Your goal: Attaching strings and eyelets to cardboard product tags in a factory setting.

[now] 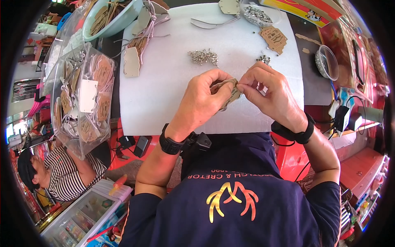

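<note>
Brown card tag (235, 95) held over the white foam sheet (160, 96) on the counter (316, 90), toward the near edge.
Left hand (207, 96): gripping the tag between thumb and fingers. Right hand (267, 84): thumb and index finger pinched at the tag's right side. Silver metal fasteners (203, 57): piled nearer the counter's far edge.

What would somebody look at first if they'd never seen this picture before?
Probably the middle, where the left hand holds a brown tag above the white board and the right hand pinches at its edge. Then the pile of little shiny silver pieces on the board, just beyond the left hand. Lower down, the gold-and-orange emblem stands out on the dark shirt.
</note>
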Tool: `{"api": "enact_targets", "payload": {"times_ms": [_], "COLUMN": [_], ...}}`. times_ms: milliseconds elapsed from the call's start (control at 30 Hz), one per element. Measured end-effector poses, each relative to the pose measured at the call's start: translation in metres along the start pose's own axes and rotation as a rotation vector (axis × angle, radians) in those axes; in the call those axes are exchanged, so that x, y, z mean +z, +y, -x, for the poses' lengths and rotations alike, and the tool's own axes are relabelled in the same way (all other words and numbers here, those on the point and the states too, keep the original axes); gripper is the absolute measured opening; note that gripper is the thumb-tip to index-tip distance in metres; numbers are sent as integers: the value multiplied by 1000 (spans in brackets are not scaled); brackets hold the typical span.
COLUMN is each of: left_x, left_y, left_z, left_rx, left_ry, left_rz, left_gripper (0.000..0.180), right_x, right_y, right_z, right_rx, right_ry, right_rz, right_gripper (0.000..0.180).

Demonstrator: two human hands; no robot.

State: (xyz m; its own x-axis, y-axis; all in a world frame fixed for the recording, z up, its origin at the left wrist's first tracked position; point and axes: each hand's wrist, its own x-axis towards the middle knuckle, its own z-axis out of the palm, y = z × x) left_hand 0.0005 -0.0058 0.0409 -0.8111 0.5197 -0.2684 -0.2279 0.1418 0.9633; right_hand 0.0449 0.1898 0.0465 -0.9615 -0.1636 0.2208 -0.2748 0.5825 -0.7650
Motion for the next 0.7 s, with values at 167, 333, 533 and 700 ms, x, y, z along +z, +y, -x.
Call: {"api": "enact_targets", "payload": {"times_ms": [167,333,533,700], "left_x": [0,2,4,17], "left_y": [-3,-3,4,7], "left_z": [0,-2,2,1], "left_rx": [30,74,12,135], "left_ry": [18,15,-61,-107], "left_rz": [-52,-55,19,26], "left_gripper": [17,16,14,13], "right_x": [-2,2,-7,-27], "right_y": [-1,4,-3,-9], "right_z": [-3,-3,5,20], "right_rx": [189,-58,-30,279], "right_ry": [-85,69,28,-103], "right_rz": [-134,65,32,-280], "right_gripper": [9,11,11,14]}}
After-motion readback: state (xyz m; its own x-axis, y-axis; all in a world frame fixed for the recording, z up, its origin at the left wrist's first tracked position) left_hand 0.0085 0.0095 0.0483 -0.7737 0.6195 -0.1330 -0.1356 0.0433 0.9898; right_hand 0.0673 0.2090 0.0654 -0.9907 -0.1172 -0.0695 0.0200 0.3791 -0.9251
